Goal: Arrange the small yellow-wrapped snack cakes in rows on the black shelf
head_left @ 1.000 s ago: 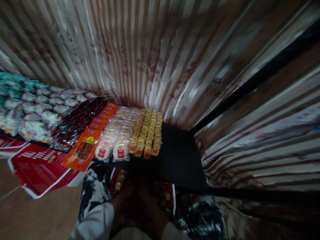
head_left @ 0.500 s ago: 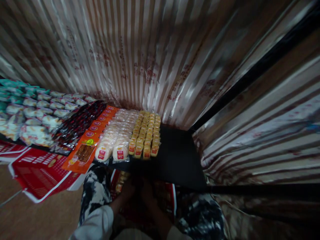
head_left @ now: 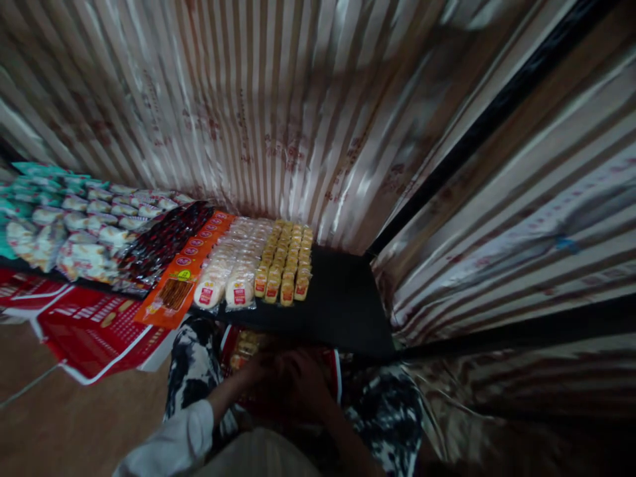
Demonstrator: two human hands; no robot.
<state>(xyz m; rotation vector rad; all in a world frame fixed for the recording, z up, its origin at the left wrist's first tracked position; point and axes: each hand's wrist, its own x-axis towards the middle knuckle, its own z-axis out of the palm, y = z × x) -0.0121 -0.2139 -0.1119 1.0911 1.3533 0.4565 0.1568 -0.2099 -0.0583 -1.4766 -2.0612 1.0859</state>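
Between my knees stands a red box (head_left: 339, 381) with a white edge, partly under the shelf. Small yellow wrapped snack cakes (head_left: 247, 343) show in its left part. My left hand (head_left: 262, 366) reaches into the box beside them. Close on its right, my right hand (head_left: 304, 371) is over the box too. Deep shadow covers both sets of fingers, so whether they hold anything is hidden. Above the box, rows of the same yellow wrapped cakes (head_left: 284, 262) stand on the black shelf (head_left: 338, 301).
Left of the yellow cakes lie round white packaged crackers (head_left: 240, 289), orange stick-snack packs (head_left: 171, 291), dark shiny packets (head_left: 163, 242) and white-and-green packets (head_left: 79, 222). Red cartons (head_left: 94, 331) sit below at left. Striped sheeting (head_left: 278, 99) hangs behind, with a black pole (head_left: 477, 142) at right.
My view has shifted slightly. Both hands have come out from the shelf's front edge a little, and more of the box and its yellow cakes shows.
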